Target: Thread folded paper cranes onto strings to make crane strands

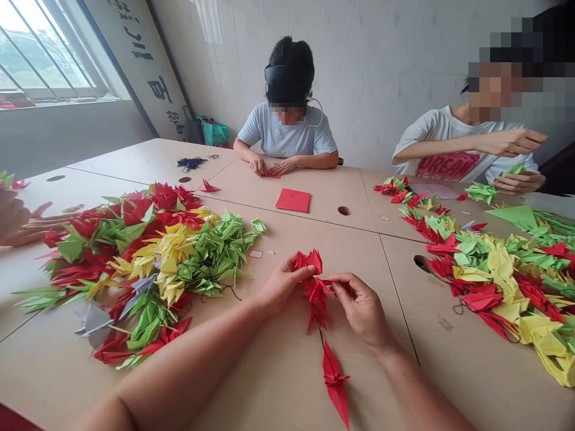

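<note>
My left hand [284, 282] is closed around a bunch of red paper cranes [309, 261] strung on a dark thread. With thumb and fingers pinched, my right hand [363, 306] grips the tip of one red paper crane just below that bunch. More red folded points hang under my hands. Further down the same thread, a single red paper crane [335, 383] lies towards the table's near edge. The fingertips of my left hand are partly hidden behind the folded paper.
A large heap of red, green and yellow cranes [175, 251] lies left. Another strung pile [498, 287] lies right. Beyond are red paper sheets [293, 200] and a table hole [344, 211]. Two people sit opposite; another person's hands [27, 224] show at left.
</note>
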Demonstrator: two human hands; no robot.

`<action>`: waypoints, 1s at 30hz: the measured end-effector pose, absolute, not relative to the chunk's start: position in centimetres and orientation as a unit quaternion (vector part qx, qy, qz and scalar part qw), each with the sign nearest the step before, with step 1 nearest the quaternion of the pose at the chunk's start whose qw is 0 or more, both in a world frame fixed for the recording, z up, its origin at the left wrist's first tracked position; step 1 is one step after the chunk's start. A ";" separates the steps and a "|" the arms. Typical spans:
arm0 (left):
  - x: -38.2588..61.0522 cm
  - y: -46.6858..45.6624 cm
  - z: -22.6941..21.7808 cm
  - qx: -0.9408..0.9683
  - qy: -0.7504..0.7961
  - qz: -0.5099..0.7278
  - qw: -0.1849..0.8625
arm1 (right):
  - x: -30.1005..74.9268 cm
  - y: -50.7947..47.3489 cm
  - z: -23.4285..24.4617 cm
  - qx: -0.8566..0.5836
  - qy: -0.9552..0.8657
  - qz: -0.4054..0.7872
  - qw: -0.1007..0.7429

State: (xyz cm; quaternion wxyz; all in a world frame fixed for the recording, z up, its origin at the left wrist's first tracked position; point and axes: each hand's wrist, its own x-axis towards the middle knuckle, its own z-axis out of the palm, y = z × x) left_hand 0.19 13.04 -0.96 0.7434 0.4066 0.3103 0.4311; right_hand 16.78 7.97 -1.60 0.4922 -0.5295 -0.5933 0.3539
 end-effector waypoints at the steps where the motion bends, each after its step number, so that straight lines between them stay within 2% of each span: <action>1: 0.2 13.0 -0.9 0.399 0.305 0.428 0.752 | 16.8 7.9 -1.6 -0.530 -0.589 0.354 0.497; 7: 0.2 13.0 -0.8 0.365 0.296 0.421 0.776 | 16.9 8.1 -1.5 -0.492 -0.474 0.506 0.526; 10: 0.3 13.0 -1.0 0.355 0.293 0.425 0.779 | 16.8 8.1 -1.2 -0.475 -0.464 0.565 0.489; 13: 0.3 13.0 -1.0 0.344 0.292 0.428 0.783 | 16.7 7.9 -0.8 -0.461 -0.506 0.576 0.447; 19: 0.2 13.0 -0.8 0.341 0.317 0.426 0.776 | 16.6 7.6 -1.2 -0.428 -0.588 0.541 0.422; 25: 0.5 12.9 -1.1 0.363 0.320 0.407 0.774 | 16.5 7.6 -2.0 -0.440 -0.665 0.425 0.428; 30: 0.6 12.7 -1.6 0.450 0.356 0.409 0.710 | 16.4 7.3 -1.6 -0.422 -0.751 0.325 0.390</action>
